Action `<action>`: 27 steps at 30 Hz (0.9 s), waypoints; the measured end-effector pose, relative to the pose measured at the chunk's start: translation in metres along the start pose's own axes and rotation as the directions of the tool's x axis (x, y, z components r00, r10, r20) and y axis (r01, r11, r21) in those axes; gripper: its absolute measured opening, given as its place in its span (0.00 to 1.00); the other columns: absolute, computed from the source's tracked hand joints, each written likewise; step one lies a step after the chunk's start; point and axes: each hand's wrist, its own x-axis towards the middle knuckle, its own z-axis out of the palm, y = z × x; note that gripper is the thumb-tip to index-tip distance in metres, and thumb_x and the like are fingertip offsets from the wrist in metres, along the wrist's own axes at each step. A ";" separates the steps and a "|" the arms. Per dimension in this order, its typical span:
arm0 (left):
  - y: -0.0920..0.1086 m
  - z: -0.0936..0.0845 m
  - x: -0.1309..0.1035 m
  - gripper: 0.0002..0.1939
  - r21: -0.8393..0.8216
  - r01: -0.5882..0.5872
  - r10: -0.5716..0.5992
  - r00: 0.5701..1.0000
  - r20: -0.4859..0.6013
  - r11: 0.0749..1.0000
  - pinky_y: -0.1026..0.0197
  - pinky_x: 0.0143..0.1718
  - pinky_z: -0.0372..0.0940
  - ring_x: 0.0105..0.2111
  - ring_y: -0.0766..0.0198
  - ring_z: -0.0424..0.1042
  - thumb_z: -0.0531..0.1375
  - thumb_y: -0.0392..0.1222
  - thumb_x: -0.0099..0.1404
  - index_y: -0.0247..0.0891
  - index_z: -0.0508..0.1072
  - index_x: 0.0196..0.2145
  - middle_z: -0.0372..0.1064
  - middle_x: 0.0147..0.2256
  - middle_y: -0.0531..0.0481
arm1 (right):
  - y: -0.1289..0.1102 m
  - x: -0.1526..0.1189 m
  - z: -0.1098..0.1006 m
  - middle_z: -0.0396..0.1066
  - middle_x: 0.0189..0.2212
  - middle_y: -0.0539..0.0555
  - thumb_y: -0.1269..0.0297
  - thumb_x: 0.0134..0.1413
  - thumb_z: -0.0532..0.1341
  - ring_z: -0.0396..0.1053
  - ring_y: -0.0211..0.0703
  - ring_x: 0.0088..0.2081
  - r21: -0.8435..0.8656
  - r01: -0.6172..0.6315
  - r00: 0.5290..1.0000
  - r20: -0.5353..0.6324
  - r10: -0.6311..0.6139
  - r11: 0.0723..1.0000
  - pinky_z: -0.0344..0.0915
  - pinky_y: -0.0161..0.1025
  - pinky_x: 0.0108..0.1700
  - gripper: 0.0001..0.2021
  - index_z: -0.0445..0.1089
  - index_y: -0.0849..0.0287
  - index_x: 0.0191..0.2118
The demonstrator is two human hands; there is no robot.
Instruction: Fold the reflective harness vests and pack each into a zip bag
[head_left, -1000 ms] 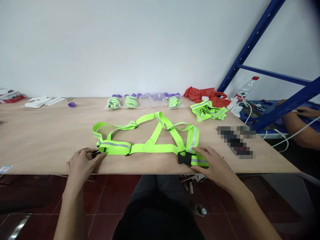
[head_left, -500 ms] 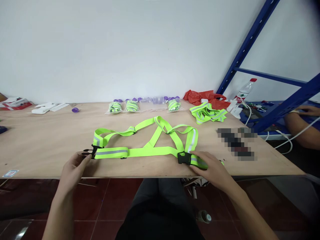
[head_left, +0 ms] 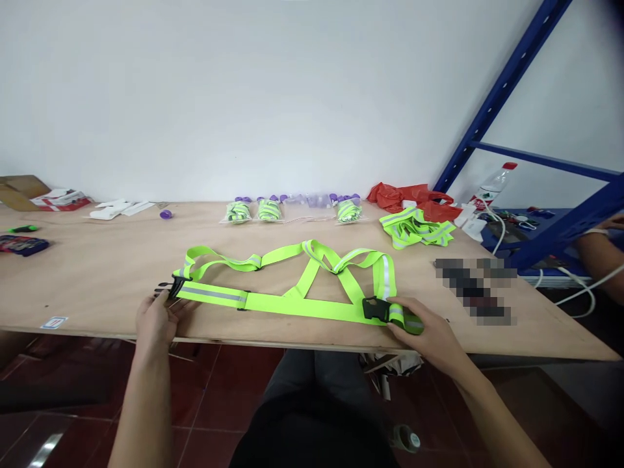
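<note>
A neon-yellow reflective harness point(head_left: 292, 304) with grey stripes lies spread across the table in front of me. At its left end is a black pronged buckle half point(head_left: 177, 286), held by my left hand point(head_left: 156, 317) with the fingers closed on it. The black buckle socket point(head_left: 375, 309) is at the right end of the front strap. My right hand point(head_left: 426, 331) grips the strap and the edge of that socket between thumb and fingers. The two buckle halves are far apart, with the front strap stretched straight between them.
Clear bags of folded harnesses point(head_left: 269, 209) stand along the wall. Another loose harness point(head_left: 416, 229) lies by a red plastic bag point(head_left: 414, 197). A bottle point(head_left: 492, 185) and a blue metal frame point(head_left: 502, 84) are at right, with another person's arm point(head_left: 602, 257) beyond. A cardboard box point(head_left: 22, 192) sits far left.
The view has shifted a little to the left. My left hand has lifted and turned the pronged buckle, and the front strap is pulled straighter. My right hand still grips the socket end.
</note>
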 end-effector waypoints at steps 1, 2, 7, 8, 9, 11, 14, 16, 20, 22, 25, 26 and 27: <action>-0.002 0.003 -0.001 0.04 -0.030 0.013 -0.013 1.000 -0.011 0.999 0.44 0.38 0.77 0.30 0.58 0.79 0.55 0.31 0.64 0.38 0.68 0.35 0.75 0.29 0.52 | 0.000 0.000 0.000 0.77 0.48 0.56 0.56 0.55 0.63 0.76 0.55 0.48 0.010 -0.003 1.000 0.004 0.002 1.000 0.74 0.47 0.48 0.18 0.72 0.53 0.51; -0.003 0.006 -0.002 0.05 -0.056 0.031 -0.032 0.999 -0.016 0.998 0.42 0.40 0.77 0.30 0.57 0.79 0.54 0.32 0.65 0.38 0.69 0.36 0.76 0.30 0.51 | 0.000 0.000 0.000 0.77 0.48 0.56 0.56 0.55 0.63 0.76 0.55 0.49 0.018 -0.007 1.000 0.007 0.007 1.000 0.74 0.48 0.48 0.18 0.72 0.53 0.51; -0.006 0.017 -0.012 0.17 -0.243 0.145 -0.132 0.989 0.068 0.959 0.46 0.43 0.76 0.39 0.53 0.80 0.46 0.38 0.71 0.34 0.74 0.40 0.78 0.37 0.40 | 0.004 -0.001 0.003 0.77 0.49 0.56 0.53 0.54 0.64 0.75 0.57 0.50 0.046 -0.033 0.999 0.000 0.033 0.998 0.73 0.51 0.50 0.20 0.72 0.53 0.51; -0.007 0.019 -0.014 0.16 -0.277 0.154 -0.137 0.987 0.078 0.948 0.50 0.43 0.76 0.39 0.55 0.80 0.47 0.37 0.71 0.34 0.75 0.40 0.78 0.37 0.41 | 0.005 -0.001 0.003 0.77 0.49 0.57 0.52 0.54 0.64 0.75 0.57 0.50 0.051 -0.038 0.999 -0.006 0.038 0.998 0.74 0.51 0.50 0.20 0.72 0.53 0.51; -0.009 0.020 -0.016 0.14 -0.305 0.159 -0.138 0.987 0.088 0.939 0.54 0.43 0.76 0.39 0.57 0.80 0.49 0.36 0.70 0.34 0.75 0.39 0.79 0.37 0.42 | 0.006 -0.002 0.004 0.77 0.49 0.57 0.52 0.54 0.64 0.75 0.57 0.50 0.057 -0.041 0.999 -0.011 0.042 0.998 0.74 0.51 0.49 0.20 0.72 0.53 0.51; -0.013 0.023 -0.021 0.10 -0.340 0.160 -0.135 0.986 0.097 0.927 0.62 0.44 0.75 0.38 0.61 0.79 0.54 0.31 0.66 0.34 0.76 0.38 0.79 0.36 0.45 | 0.006 -0.002 0.005 0.77 0.49 0.57 0.52 0.54 0.64 0.75 0.57 0.51 0.069 -0.041 0.999 -0.015 0.042 0.997 0.74 0.51 0.50 0.21 0.72 0.54 0.52; -0.021 0.028 -0.026 0.09 -0.360 0.139 -0.113 0.989 0.091 0.922 0.68 0.44 0.73 0.37 0.66 0.79 0.56 0.29 0.66 0.35 0.76 0.38 0.79 0.35 0.48 | 0.005 -0.001 0.003 0.77 0.49 0.57 0.53 0.55 0.64 0.75 0.57 0.50 0.084 -0.037 0.999 0.004 0.037 0.996 0.74 0.50 0.50 0.21 0.72 0.54 0.52; -0.025 0.031 -0.030 0.09 -0.343 0.123 -0.100 0.991 0.084 0.931 0.67 0.43 0.73 0.37 0.66 0.79 0.56 0.33 0.69 0.37 0.76 0.41 0.79 0.35 0.50 | 0.003 -0.001 0.001 0.77 0.50 0.57 0.53 0.55 0.64 0.75 0.57 0.51 0.088 -0.039 0.999 0.028 0.037 0.995 0.74 0.50 0.50 0.21 0.71 0.53 0.53; -0.021 0.039 -0.039 0.16 -0.227 0.111 -0.065 0.978 0.199 0.968 0.59 0.41 0.73 0.41 0.59 0.79 0.53 0.48 0.73 0.47 0.71 0.55 0.79 0.37 0.49 | -0.003 0.001 -0.003 0.76 0.51 0.58 0.53 0.56 0.64 0.75 0.56 0.52 0.109 -0.051 0.998 0.037 0.047 0.993 0.74 0.51 0.52 0.21 0.71 0.54 0.54; -0.016 0.046 -0.045 0.22 -0.196 0.047 0.019 0.947 0.321 0.979 0.57 0.43 0.72 0.43 0.57 0.78 0.56 0.52 0.71 0.55 0.65 0.61 0.79 0.41 0.50 | -0.006 0.002 -0.003 0.75 0.52 0.58 0.52 0.56 0.63 0.74 0.56 0.53 0.130 -0.055 0.998 0.034 0.051 0.990 0.73 0.52 0.53 0.22 0.71 0.54 0.55; -0.009 0.060 -0.055 0.31 -0.236 -0.093 0.190 0.883 0.429 0.967 0.57 0.47 0.70 0.46 0.58 0.76 0.63 0.53 0.65 0.59 0.60 0.64 0.77 0.47 0.51 | -0.011 0.006 -0.004 0.74 0.54 0.58 0.52 0.57 0.63 0.73 0.56 0.54 0.159 -0.053 0.998 0.047 0.046 0.986 0.72 0.53 0.55 0.22 0.70 0.54 0.56; -0.007 0.065 -0.058 0.33 -0.259 -0.132 0.239 0.864 0.443 0.957 0.58 0.47 0.70 0.47 0.59 0.76 0.65 0.54 0.64 0.59 0.61 0.64 0.76 0.47 0.51 | -0.013 0.007 -0.004 0.74 0.54 0.58 0.53 0.57 0.63 0.73 0.56 0.54 0.168 -0.048 0.998 0.052 0.040 0.985 0.71 0.53 0.56 0.22 0.70 0.54 0.56; -0.005 0.070 -0.061 0.34 -0.279 -0.162 0.279 0.845 0.457 0.947 0.58 0.47 0.70 0.46 0.59 0.76 0.67 0.55 0.62 0.59 0.62 0.63 0.76 0.48 0.52 | -0.015 0.008 -0.005 0.74 0.54 0.58 0.53 0.57 0.63 0.72 0.56 0.55 0.178 -0.042 0.998 0.055 0.033 0.983 0.70 0.53 0.57 0.22 0.70 0.54 0.56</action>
